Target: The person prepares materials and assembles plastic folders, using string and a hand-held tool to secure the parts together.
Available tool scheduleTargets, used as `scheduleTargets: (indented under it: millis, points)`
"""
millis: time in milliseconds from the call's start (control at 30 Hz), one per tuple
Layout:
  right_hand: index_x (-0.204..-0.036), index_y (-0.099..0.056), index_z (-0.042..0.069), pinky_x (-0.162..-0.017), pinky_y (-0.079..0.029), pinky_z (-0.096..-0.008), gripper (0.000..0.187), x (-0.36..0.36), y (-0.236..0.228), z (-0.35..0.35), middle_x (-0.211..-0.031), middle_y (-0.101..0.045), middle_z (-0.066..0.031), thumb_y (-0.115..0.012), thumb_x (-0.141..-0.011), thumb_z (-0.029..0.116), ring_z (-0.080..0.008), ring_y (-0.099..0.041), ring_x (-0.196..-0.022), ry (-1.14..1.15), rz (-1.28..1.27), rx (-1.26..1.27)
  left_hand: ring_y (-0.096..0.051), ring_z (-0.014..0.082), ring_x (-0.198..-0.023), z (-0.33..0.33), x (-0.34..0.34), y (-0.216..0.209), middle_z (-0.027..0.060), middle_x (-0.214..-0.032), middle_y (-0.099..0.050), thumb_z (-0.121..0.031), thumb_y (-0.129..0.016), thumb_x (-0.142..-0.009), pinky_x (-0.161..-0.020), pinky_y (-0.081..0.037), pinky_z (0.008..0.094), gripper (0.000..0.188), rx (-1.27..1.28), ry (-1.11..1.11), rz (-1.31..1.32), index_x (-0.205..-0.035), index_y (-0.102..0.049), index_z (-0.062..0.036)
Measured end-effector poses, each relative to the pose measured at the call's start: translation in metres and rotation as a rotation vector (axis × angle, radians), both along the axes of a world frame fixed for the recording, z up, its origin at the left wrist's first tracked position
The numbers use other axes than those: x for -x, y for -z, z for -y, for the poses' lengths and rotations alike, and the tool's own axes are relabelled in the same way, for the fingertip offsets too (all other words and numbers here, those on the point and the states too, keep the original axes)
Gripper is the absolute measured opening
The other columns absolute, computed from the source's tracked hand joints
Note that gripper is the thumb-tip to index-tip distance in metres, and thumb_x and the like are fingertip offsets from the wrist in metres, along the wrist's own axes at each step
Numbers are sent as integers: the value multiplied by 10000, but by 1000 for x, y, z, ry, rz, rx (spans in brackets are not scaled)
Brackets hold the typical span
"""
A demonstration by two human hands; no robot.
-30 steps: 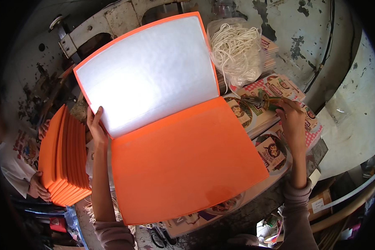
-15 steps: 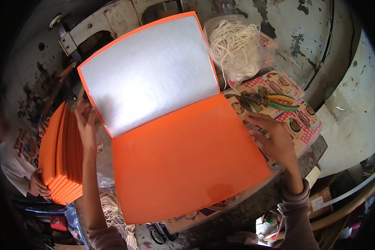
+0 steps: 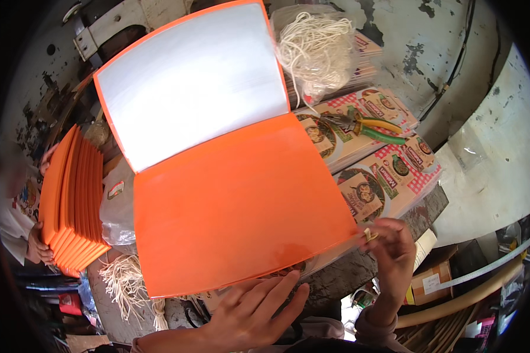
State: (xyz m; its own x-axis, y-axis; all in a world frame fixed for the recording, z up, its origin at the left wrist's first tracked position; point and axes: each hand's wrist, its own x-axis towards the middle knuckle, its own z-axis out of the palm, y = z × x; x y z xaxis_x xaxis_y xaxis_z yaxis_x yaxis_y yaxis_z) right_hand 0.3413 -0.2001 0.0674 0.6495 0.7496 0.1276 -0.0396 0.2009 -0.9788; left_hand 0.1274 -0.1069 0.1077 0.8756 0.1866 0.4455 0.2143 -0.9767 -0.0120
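Observation:
A large orange folder (image 3: 241,206) lies opened out before me, its raised far flap lined with a shiny white panel (image 3: 194,88). My left hand (image 3: 256,309) is at the folder's near edge, fingers spread and nothing in them. By the right near corner, my right hand (image 3: 390,244) has its fingers curled together. A small pale yellow bit (image 3: 370,234) shows at those fingertips; what it is I cannot make out. Under the folder are stacks of printed food-picture sheets (image 3: 388,170), partly covered.
Pliers with yellow and green handles (image 3: 371,128) lie on the printed stacks. Behind is a bag of white cord (image 3: 315,53). At left, a co-worker's hand (image 3: 39,244) holds a stack of orange folders (image 3: 73,206). Bundled cord (image 3: 123,288) lies on the table's near left.
My left hand has moved from beside the flap to the folder's near edge. My right hand has come down to the near right corner. The whole view has shifted slightly.

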Motion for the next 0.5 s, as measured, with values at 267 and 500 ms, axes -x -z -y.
scheduleTargets:
  millis: [267, 500]
  points:
    - [-1101, -399, -16, -833, -514, -321, 393, 17, -11, 8, -1034, -606, -191, -553, -771, -165, -240, -604, -983, -412, -66, 14, -612, 149, -783, -3, -31, 16, 40, -965, -582, -104, -710, -669, -624, -511, 255, 300, 102, 23, 153, -968, -675, -94]
    - [-1223, -298, -20, -803, -519, -312, 593, 28, -17, 0, -1110, -547, -210, -603, -735, -162, -213, -612, -928, -566, -9, -4, -612, 135, -648, -7, -19, 20, 26, -906, -584, -65, -731, -621, -498, -500, 235, 252, 162, 51, 274, -869, -691, -85]
